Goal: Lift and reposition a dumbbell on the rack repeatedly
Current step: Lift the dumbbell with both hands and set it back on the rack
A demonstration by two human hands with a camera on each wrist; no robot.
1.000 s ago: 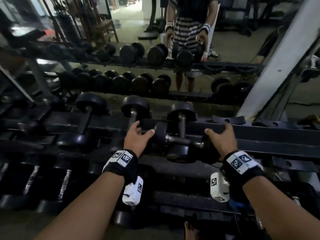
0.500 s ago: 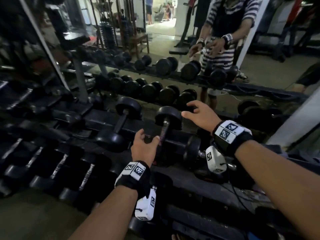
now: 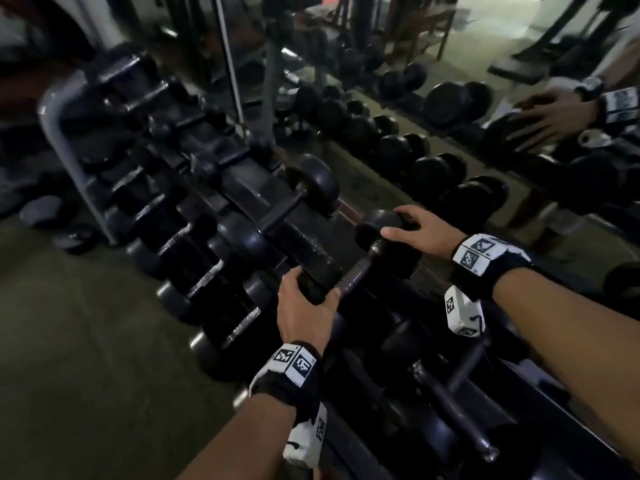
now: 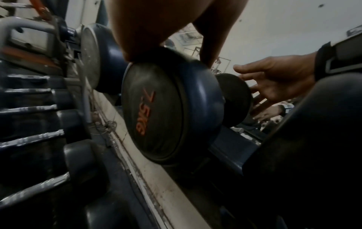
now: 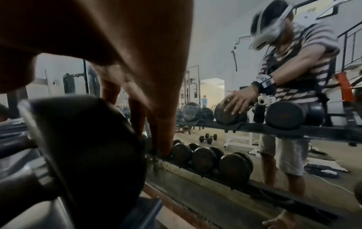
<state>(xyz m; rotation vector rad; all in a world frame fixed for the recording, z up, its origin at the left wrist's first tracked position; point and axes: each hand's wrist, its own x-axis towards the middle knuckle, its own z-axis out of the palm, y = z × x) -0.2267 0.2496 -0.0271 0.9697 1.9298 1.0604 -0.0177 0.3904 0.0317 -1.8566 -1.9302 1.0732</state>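
Observation:
A black dumbbell [image 3: 356,271] lies front to back across the top tier of the rack [image 3: 242,192]. My left hand [image 3: 308,289] grips its near head, which bears an orange 7.5KG mark [image 4: 156,111]; fingers and thumb wrap over the head's top. My right hand [image 3: 401,221] lies over the far head [image 4: 233,99], thumb on the near side and fingers [image 5: 149,120] spread down the far face. The head still sits in its cradle in the left wrist view.
Another dumbbell [image 3: 298,202] sits just to the left on the same tier, and one [image 3: 450,403] lies to the right. Lower tiers [image 3: 207,271] hold several smaller dumbbells. A mirror [image 3: 450,98] runs right behind the rack. Bare floor [image 3: 86,341] lies to the left.
My view has swung left along the rack. Both hands left the crosswise dumbbell; the left now grips this dumbbell's near head and the right has come down on its far head.

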